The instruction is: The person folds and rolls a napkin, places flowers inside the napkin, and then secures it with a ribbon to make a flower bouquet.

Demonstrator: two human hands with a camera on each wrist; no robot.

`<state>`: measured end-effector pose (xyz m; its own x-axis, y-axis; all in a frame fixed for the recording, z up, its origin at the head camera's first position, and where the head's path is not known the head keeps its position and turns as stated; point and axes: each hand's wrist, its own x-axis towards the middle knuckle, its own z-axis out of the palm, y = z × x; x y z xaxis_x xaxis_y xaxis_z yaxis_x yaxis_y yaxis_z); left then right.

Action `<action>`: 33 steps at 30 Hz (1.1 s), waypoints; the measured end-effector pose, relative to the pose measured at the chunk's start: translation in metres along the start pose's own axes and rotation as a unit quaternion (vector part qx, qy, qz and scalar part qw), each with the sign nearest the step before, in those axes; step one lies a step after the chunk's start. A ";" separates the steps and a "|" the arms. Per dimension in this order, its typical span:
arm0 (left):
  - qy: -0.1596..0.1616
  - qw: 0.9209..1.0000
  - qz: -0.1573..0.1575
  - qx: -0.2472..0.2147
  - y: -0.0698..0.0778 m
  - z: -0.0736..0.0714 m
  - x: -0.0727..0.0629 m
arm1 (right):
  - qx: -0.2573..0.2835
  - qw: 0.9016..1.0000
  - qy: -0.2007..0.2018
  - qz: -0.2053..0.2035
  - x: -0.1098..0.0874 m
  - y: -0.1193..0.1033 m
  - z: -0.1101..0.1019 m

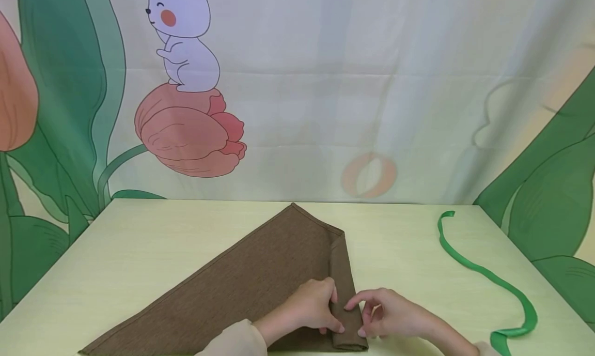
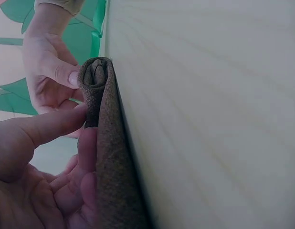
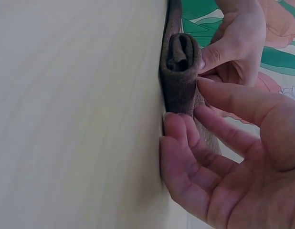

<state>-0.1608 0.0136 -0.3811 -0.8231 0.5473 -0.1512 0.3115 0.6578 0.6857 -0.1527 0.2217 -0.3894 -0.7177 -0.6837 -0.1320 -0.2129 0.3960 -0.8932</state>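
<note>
A brown cloth (image 1: 251,258) lies on the table, its right side rolled into a flat, narrow band (image 1: 343,273). The spiral of layers at the near end of the roll (image 2: 94,71) shows in both wrist views. My left hand (image 1: 309,304) holds the inner edge of that band, thumb near its front end and fingers bent against the cloth. From the outer edge, my right hand (image 1: 392,313) pinches the roll, its index fingertip on top and its thumb low by the front corner. In the right wrist view, fingers of the right hand (image 3: 252,143) curl at the roll's table side.
A green ribbon (image 1: 497,278) winds along the right part of the pale table (image 1: 400,252), apart from the cloth. Behind the table hangs a printed curtain (image 1: 297,113) with a rabbit and tulips.
</note>
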 end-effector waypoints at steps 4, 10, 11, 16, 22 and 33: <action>-0.015 1.000 0.006 -0.008 -0.003 -0.001 0.002 | 0.016 1.000 -0.015 0.015 0.004 0.003 -0.004; -0.030 0.999 0.026 -0.009 -0.004 -0.003 0.003 | 0.066 0.996 -0.050 0.041 0.013 0.010 -0.014; -0.035 0.999 0.025 -0.013 -0.004 -0.003 0.003 | 0.071 0.995 -0.052 0.045 0.015 0.011 -0.017; -0.061 0.997 0.006 -0.045 -0.005 -0.004 0.006 | 0.073 0.993 -0.050 0.073 0.034 0.015 -0.031; -0.074 0.996 -0.001 -0.055 -0.005 -0.003 0.008 | 0.081 0.988 -0.022 0.127 0.060 0.024 -0.054; -0.074 0.996 -0.006 -0.056 -0.008 -0.004 0.005 | 0.080 0.984 0.074 0.141 0.094 0.037 -0.080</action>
<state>-0.1692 0.0086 -0.3844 -0.7452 0.6156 -0.2563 0.2414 0.6074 0.7569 -0.2812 0.2213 -0.4001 -0.8242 -0.4589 -0.3318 0.1081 0.4478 -0.8876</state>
